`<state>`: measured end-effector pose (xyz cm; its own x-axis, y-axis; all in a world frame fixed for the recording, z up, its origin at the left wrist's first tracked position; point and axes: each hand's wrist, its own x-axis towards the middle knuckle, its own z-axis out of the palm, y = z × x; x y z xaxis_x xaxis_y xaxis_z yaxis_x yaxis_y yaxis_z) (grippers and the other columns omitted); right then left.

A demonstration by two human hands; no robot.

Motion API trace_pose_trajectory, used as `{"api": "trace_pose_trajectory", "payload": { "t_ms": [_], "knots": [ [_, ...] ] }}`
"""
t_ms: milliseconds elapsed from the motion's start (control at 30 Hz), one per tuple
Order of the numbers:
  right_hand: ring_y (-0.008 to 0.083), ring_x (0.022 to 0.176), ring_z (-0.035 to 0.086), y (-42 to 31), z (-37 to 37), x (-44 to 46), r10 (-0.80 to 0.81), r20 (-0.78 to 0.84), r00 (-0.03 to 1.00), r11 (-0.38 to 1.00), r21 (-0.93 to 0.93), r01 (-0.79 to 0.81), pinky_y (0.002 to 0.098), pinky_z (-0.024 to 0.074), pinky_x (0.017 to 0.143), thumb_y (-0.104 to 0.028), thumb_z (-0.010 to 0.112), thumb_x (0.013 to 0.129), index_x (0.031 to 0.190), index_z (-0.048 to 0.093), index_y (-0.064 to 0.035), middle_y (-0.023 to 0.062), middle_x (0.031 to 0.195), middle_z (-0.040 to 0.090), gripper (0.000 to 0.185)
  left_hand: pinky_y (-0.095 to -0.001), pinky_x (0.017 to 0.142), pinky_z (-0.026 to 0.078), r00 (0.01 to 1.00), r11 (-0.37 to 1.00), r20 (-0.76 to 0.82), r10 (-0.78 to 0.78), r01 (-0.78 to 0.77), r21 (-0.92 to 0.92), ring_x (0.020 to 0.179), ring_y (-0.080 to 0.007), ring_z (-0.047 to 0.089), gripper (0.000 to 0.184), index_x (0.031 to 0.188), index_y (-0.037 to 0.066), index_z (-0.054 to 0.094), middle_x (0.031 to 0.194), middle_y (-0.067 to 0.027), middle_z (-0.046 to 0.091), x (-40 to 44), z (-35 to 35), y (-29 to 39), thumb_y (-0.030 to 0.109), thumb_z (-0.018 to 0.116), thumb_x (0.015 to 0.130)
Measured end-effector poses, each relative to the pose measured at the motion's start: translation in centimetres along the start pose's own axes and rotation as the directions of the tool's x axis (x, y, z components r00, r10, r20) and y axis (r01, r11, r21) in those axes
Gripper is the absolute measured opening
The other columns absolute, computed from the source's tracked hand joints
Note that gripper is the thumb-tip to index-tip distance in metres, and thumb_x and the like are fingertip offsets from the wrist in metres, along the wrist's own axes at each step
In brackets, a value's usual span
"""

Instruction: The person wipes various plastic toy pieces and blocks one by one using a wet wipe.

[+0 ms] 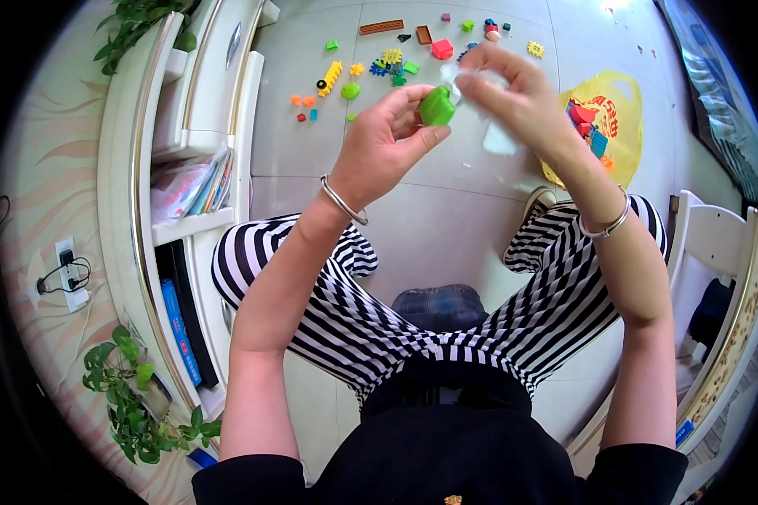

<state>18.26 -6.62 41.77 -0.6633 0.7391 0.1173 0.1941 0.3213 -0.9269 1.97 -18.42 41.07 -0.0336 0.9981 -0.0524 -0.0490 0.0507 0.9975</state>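
Observation:
In front of me my left hand [385,145] is closed on a bright green toy block [437,107] with rounded edges, held up between thumb and fingers. Close beside it, my right hand [509,93] is smeared by motion, its fingers bent together around a white tissue [499,137]. The tissue hangs below the fingers and is blurred too; part of it shows right by the green block. Whether it touches the block I cannot tell.
Small toy pieces lie over the tiled floor, among them a yellow strip [330,79], a red block [441,50] and a brown plate [381,27]. A yellow plastic bag [623,105] with more pieces lies right. White cabinet [202,151] left, white chair [712,227] right.

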Motion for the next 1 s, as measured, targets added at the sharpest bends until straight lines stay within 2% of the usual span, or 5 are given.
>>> {"api": "trace_pose_trajectory", "payload": {
  "t_ms": [167, 300, 467, 567, 1000],
  "knots": [
    [0.0099, 0.049, 0.049, -0.9, 0.7, -0.8, -0.244, 0.041, 0.969, 0.964, -0.099, 0.247, 0.0282, 0.0383, 0.047, -0.019, 0.06, 0.081, 0.089, 0.058, -0.0069, 0.004, 0.059, 0.053, 0.015, -0.0266, 0.089, 0.048, 0.99, 0.922, 0.011, 0.143, -0.137, 0.362, 0.098, -0.0136, 0.062, 0.04, 0.118, -0.003, 0.051, 0.104, -0.0077, 0.064, -0.1, -0.1, -0.1, 0.005, 0.066, 0.082],
    [0.0241, 0.048, 0.056, -1.9, -0.2, -0.7, -0.076, -0.051, 0.996, 0.915, -0.4, 0.05, 0.0359, 0.0422, 0.047, -0.02, 0.06, 0.08, 0.089, 0.058, -0.0084, 0.0097, 0.054, 0.054, 0.015, -0.0275, 0.087, 0.049, 0.973, 0.825, 0.012, 0.23, -0.202, 0.528, 0.091, -0.0138, 0.064, 0.037, 0.113, -0.001, 0.055, 0.098, -0.0068, 0.065, 0.0, -0.1, 0.0, 0.007, 0.068, 0.08],
    [0.0098, 0.043, 0.046, -1.5, 1.2, -1.5, -0.317, 0.154, 0.936, 0.902, -0.257, 0.348, 0.0264, 0.0348, 0.041, -0.013, 0.061, 0.082, 0.092, 0.056, -0.0077, 0.0053, 0.054, 0.052, 0.013, -0.0282, 0.083, 0.05, 0.966, 0.7, 0.0, 0.257, -0.186, 0.69, 0.086, -0.0135, 0.064, 0.033, 0.104, 0.0, 0.058, 0.093, -0.0061, 0.065, 0.0, 0.0, 0.3, 0.01, 0.072, 0.076],
    [0.0242, 0.05, 0.057, -1.0, 0.7, -0.4, -0.115, -0.065, 0.991, 0.93, -0.357, 0.085, 0.0363, 0.0435, 0.048, -0.019, 0.06, 0.079, 0.089, 0.057, -0.0094, 0.01, 0.054, 0.053, 0.014, -0.0268, 0.081, 0.051, 0.973, 0.791, -0.054, 0.226, -0.151, 0.593, 0.084, -0.0121, 0.064, 0.033, 0.102, 0.0, 0.056, 0.092, -0.0063, 0.065, -0.2, 0.5, 0.4, 0.009, 0.073, 0.075],
    [0.0239, 0.045, 0.052, -2.8, 1.1, -0.8, -0.124, 0.01, 0.992, 0.934, -0.336, 0.12, 0.035, 0.0375, 0.044, -0.021, 0.061, 0.08, 0.087, 0.057, -0.0075, 0.0096, 0.05, 0.051, 0.016, -0.0223, 0.067, 0.054, 0.996, 0.996, -0.063, -0.066, 0.07, 0.062, 0.087, -0.011, 0.062, 0.034, 0.111, 0.0, 0.046, 0.104, -0.0065, 0.057, 0.1, 0.1, -0.3, -0.006, 0.061, 0.081]
  ]
}}
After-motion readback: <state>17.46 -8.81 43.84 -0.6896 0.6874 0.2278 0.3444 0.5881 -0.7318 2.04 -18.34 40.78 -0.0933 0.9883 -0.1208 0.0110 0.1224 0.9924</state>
